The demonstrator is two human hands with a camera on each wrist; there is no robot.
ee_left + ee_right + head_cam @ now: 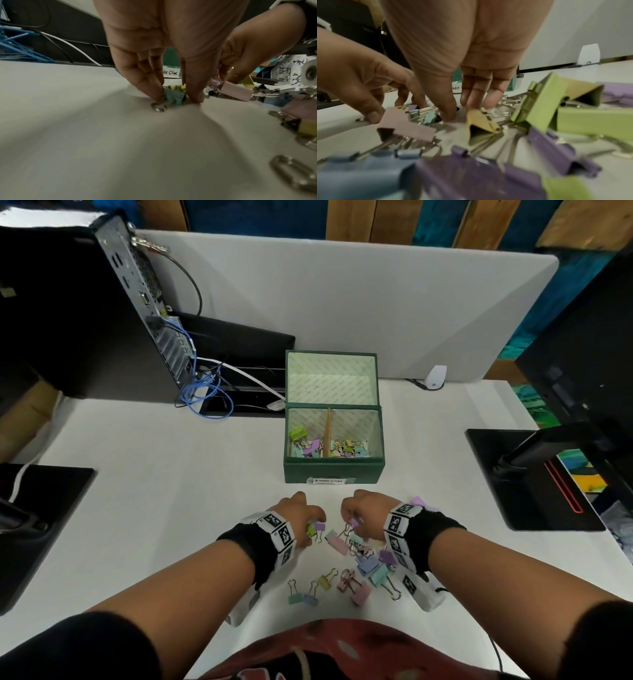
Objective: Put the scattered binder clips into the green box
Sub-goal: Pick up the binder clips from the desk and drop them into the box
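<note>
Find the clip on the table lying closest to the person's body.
The small green clip at the left end of the near row; its blue neighbour lies beside it, and the pink clip sits further right.

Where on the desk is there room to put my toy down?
Bare white desk lies left of the green box, between it and the black stand base. More lies right of the box, before the monitor base. It is crowded near both hands, where the binder clips are scattered.
</note>
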